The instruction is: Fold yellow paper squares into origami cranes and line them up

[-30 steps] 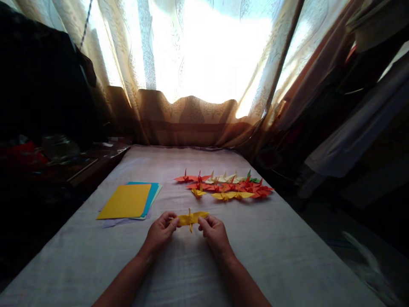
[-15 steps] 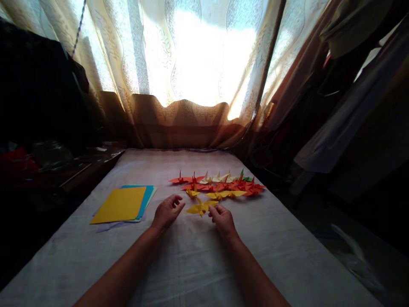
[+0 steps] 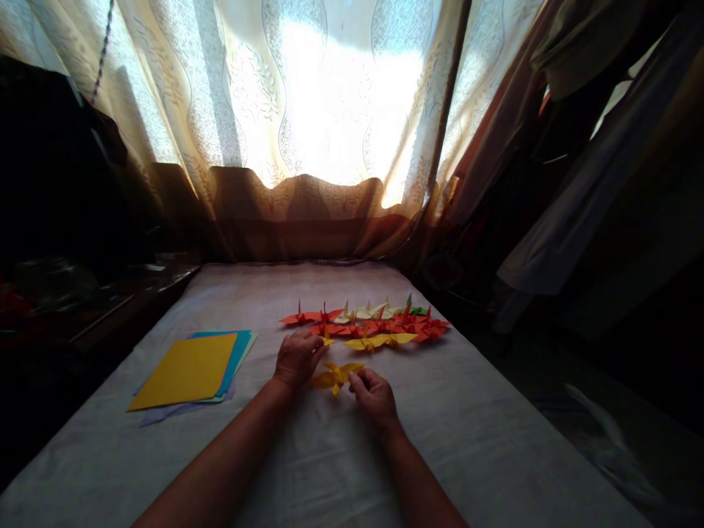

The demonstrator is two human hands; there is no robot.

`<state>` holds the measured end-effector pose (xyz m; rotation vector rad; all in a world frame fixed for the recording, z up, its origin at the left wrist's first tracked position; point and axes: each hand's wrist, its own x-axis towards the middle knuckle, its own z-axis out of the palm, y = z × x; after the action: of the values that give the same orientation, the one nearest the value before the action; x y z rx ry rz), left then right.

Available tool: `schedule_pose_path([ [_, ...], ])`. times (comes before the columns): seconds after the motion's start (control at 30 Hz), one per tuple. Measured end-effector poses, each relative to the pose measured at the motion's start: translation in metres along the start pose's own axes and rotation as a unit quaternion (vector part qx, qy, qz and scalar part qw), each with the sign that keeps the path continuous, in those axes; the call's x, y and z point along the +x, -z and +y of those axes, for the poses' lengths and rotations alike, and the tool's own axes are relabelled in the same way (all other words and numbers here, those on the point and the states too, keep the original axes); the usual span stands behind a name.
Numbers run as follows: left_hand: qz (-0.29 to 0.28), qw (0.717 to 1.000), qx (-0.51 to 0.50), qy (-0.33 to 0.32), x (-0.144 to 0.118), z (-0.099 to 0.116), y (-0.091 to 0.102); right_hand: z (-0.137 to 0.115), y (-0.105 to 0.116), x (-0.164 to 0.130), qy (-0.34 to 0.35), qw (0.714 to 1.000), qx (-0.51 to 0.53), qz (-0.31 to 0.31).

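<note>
A yellow paper crane (image 3: 336, 377) is at the front of the group, its wings spread. My right hand (image 3: 375, 400) pinches the tip of its right wing. Farther back, my left hand (image 3: 297, 358) has its fingers closed at a smaller yellow crane (image 3: 328, 340), which they mostly cover. Two more yellow cranes (image 3: 379, 342) sit to the right of it. Behind these stand several red and orange cranes (image 3: 379, 325), then cream ones (image 3: 367, 312) and a green one (image 3: 418, 309).
A stack of coloured paper sheets (image 3: 184, 370), yellow on top with blue below, lies on the left of the cloth-covered surface (image 3: 308, 469). A dark side table (image 3: 110, 315) stands at the left. Curtains (image 3: 308, 198) hang behind, and clothes (image 3: 550, 242) hang at the right.
My left hand has moved forward from beside the front crane to the smaller yellow crane and closed there. My right hand stays at the front crane's wing. The whole view has shifted slightly.
</note>
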<state>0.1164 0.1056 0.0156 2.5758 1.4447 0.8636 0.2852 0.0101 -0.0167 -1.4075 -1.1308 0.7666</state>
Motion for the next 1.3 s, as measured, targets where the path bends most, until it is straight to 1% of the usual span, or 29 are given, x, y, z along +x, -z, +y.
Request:
schedule_pose_path([
  [0.17, -0.001, 1.000, 0.024, -0.018, -0.007, -0.010, 0.005, 0.002, -0.001, 0.000, 0.001, 1.000, -0.003, -0.001],
  [0.43, 0.007, 0.998, 0.048, -0.045, 0.006, -0.009, -0.011, 0.001, 0.000, 0.000, 0.000, 1.000, -0.011, -0.001],
  [0.5, 0.016, 0.997, 0.051, -0.055, 0.004, -0.011, -0.010, 0.001, 0.001, -0.001, 0.000, 1.000, -0.010, -0.004],
  [0.57, 0.026, 0.996, 0.053, -0.070, -0.003, -0.015, -0.005, 0.002, 0.002, -0.001, 0.000, 1.000, -0.007, -0.005],
  [0.63, 0.033, 0.994, 0.054, -0.089, -0.012, -0.024, 0.004, 0.003, 0.001, -0.001, -0.002, 1.000, -0.002, -0.005],
  [0.73, 0.046, 0.991, 0.059, -0.109, -0.021, -0.045, 0.018, 0.004, 0.000, -0.001, -0.006, 1.000, 0.001, -0.007],
  [0.8, 0.064, 0.990, 0.063, -0.108, -0.021, -0.061, 0.025, 0.005, -0.001, -0.001, -0.008, 1.000, -0.002, -0.004],
  [0.87, 0.085, 0.989, 0.066, -0.103, -0.016, -0.076, 0.028, 0.007, -0.002, -0.001, -0.006, 1.000, -0.007, 0.000],
  [0.97, 0.108, 0.987, 0.069, -0.098, -0.003, -0.093, 0.024, 0.008, -0.002, -0.001, -0.003, 1.000, -0.015, 0.000],
  [1.07, 0.117, 0.986, 0.070, -0.098, 0.007, -0.103, 0.017, 0.008, -0.001, -0.002, -0.003, 1.000, -0.016, -0.007],
  [1.17, 0.122, 0.985, 0.071, -0.099, 0.008, -0.108, 0.011, 0.005, 0.000, -0.002, -0.010, 1.000, -0.012, -0.011],
  [1.3, 0.125, 0.985, 0.069, -0.101, 0.001, -0.108, 0.009, 0.002, 0.000, -0.003, -0.012, 1.000, -0.010, -0.011],
])
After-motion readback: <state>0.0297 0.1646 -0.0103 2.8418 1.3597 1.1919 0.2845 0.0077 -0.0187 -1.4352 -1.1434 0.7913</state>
